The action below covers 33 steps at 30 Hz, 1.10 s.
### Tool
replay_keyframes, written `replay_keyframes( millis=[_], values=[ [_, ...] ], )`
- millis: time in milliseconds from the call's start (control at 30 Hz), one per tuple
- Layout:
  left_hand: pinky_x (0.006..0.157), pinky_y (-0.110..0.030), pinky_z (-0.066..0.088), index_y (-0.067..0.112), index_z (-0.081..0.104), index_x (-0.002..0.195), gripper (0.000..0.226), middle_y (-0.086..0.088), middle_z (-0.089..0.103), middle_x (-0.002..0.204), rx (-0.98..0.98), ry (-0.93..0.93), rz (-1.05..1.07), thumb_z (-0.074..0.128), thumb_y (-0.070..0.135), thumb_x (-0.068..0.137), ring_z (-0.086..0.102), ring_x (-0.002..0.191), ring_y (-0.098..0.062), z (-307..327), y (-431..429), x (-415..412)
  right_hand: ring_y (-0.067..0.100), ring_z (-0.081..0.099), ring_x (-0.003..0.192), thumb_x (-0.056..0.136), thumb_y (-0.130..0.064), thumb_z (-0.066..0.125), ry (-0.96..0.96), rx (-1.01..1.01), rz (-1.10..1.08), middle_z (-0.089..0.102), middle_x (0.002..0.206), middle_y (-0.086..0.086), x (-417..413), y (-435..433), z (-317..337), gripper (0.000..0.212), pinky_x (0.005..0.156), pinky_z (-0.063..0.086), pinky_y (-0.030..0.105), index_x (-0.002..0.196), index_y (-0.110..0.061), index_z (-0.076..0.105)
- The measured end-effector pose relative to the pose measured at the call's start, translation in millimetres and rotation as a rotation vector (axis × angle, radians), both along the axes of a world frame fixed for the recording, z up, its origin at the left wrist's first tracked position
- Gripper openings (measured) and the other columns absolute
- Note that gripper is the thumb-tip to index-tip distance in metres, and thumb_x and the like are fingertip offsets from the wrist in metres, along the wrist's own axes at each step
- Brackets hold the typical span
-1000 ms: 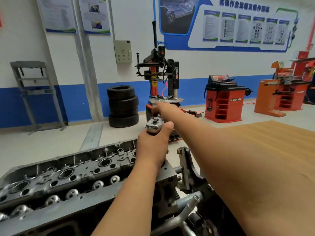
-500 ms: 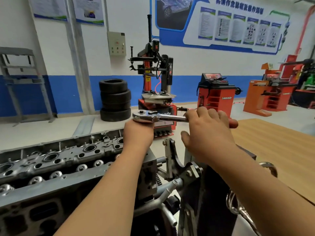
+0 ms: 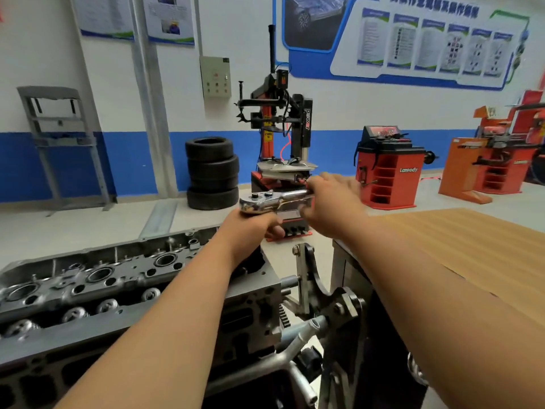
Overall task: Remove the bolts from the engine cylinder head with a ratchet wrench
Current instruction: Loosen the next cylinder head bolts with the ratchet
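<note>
Engine cylinder head point(image 3: 103, 276): big grey block, near left, open top facing up so bolts can be reached from above.
Metal stand point(image 3: 308, 280): just right of block, touching its end, likely holds it steady.
Left hand point(image 3: 250, 228): over right end of block, fingers curled tight round post under ratchet wrench point(image 3: 274, 200), likely keeps it straight on bolt.
Right hand point(image 3: 330, 202): a bit blurry, fingers wrapped round far right end of handle, best spot for strong push.
Wrench lies flat, above block.
Bolt hidden under left hand.
</note>
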<state>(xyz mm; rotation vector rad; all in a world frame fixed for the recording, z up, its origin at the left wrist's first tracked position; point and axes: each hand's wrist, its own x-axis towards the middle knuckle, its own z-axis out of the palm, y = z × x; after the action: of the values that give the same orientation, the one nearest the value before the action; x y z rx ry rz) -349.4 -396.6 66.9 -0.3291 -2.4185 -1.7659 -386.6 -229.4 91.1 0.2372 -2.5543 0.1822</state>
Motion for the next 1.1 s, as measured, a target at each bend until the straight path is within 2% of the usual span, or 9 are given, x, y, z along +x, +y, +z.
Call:
replay_keyframes(
  millis=[67, 200, 300, 433, 667, 800, 867, 933, 1100],
  values=[
    [0.073, -0.025, 0.046, 0.013, 0.067, 0.077, 0.02, -0.007, 0.073, 0.068, -0.018, -0.011, 0.004, 0.054, 0.016, 0.092, 0.07, 0.073, -0.013, -1, -1, 0, 0.026, 0.04, 0.118, 0.085, -0.038, 0.058, -0.094, -0.038, 0.065, 0.049, 0.122, 0.003, -31, -30, 7, 0.035, 0.102, 0.032, 0.046, 0.116, -0.022, 0.054],
    [0.066, -0.031, 0.046, 0.017, 0.054, 0.055, 0.032, 0.001, 0.054, 0.041, -0.052, -0.014, 0.135, 0.053, 0.012, 0.087, 0.071, 0.064, -0.024, -1, 3, 1, 0.024, 0.038, 0.125, 0.081, -0.016, 0.069, -0.222, -0.204, 0.342, 0.045, 0.132, 0.005, -61, -78, 12, 0.035, 0.104, 0.036, 0.043, 0.114, -0.019, 0.06],
    [0.053, -0.024, 0.042, 0.015, 0.057, 0.065, 0.019, -0.004, 0.067, 0.053, -0.105, -0.004, 0.226, 0.051, 0.014, 0.084, 0.066, 0.052, -0.013, 0, 6, 0, 0.022, 0.039, 0.124, 0.081, -0.007, 0.065, -0.174, -0.363, 0.462, 0.046, 0.129, 0.005, -62, -77, 4, 0.03, 0.106, 0.034, 0.037, 0.109, -0.017, 0.059],
    [0.039, -0.011, 0.037, 0.009, 0.061, 0.071, 0.023, -0.011, 0.068, 0.062, -0.154, 0.025, 0.248, 0.048, 0.016, 0.088, 0.058, 0.043, -0.005, 0, 9, 3, 0.021, 0.03, 0.126, 0.082, -0.029, 0.066, -0.124, -0.366, 0.287, 0.042, 0.131, 0.001, -47, -54, -5, 0.036, 0.104, 0.033, 0.046, 0.114, -0.024, 0.051],
    [0.083, -0.045, 0.052, 0.013, 0.051, 0.065, 0.028, -0.021, 0.067, 0.078, -0.243, 0.045, 0.204, 0.042, 0.009, 0.091, 0.065, 0.085, -0.037, 6, 12, 9, 0.03, 0.021, 0.12, 0.083, -0.039, 0.051, 0.092, 0.11, -0.285, 0.035, 0.129, 0.007, 65, 0, -22, 0.052, 0.098, 0.009, 0.048, 0.129, -0.022, 0.032],
    [0.079, -0.038, 0.053, 0.014, 0.044, 0.065, 0.03, -0.015, 0.065, 0.073, -0.252, 0.04, 0.208, 0.039, 0.006, 0.093, 0.067, 0.081, -0.03, 4, 12, 10, 0.028, 0.019, 0.115, 0.084, -0.044, 0.05, 0.182, 0.129, -0.216, 0.035, 0.125, 0.009, 136, -6, -34, 0.065, 0.102, 0.013, 0.045, 0.137, -0.018, 0.025],
    [0.072, -0.034, 0.055, 0.014, 0.046, 0.066, 0.029, -0.006, 0.06, 0.061, -0.227, 0.051, 0.216, 0.044, 0.011, 0.094, 0.064, 0.066, -0.024, 1, 11, 6, 0.029, 0.028, 0.111, 0.076, -0.042, 0.06, 0.278, 0.165, -0.176, 0.043, 0.12, 0.011, 154, -11, -45, 0.072, 0.097, 0.018, 0.041, 0.137, -0.012, 0.035],
    [0.078, -0.043, 0.056, 0.014, 0.049, 0.065, 0.028, 0.0, 0.053, 0.047, -0.197, 0.035, 0.195, 0.045, 0.014, 0.093, 0.062, 0.058, -0.023, -2, 10, 1, 0.03, 0.033, 0.107, 0.072, -0.037, 0.063, 0.326, 0.152, -0.17, 0.048, 0.114, 0.012, 148, -10, -48, 0.071, 0.095, 0.019, 0.042, 0.134, -0.009, 0.042],
    [0.073, -0.038, 0.049, 0.021, 0.065, 0.055, 0.034, 0.0, 0.061, 0.051, -0.106, 0.061, 0.044, 0.058, 0.021, 0.088, 0.066, 0.062, -0.021, -6, -6, -1, 0.023, 0.031, 0.126, 0.086, -0.03, 0.052, 0.089, -0.016, -0.11, 0.045, 0.128, 0.002, 56, 2, -15, 0.043, 0.111, 0.011, 0.051, 0.127, -0.021, 0.046]
  ],
)
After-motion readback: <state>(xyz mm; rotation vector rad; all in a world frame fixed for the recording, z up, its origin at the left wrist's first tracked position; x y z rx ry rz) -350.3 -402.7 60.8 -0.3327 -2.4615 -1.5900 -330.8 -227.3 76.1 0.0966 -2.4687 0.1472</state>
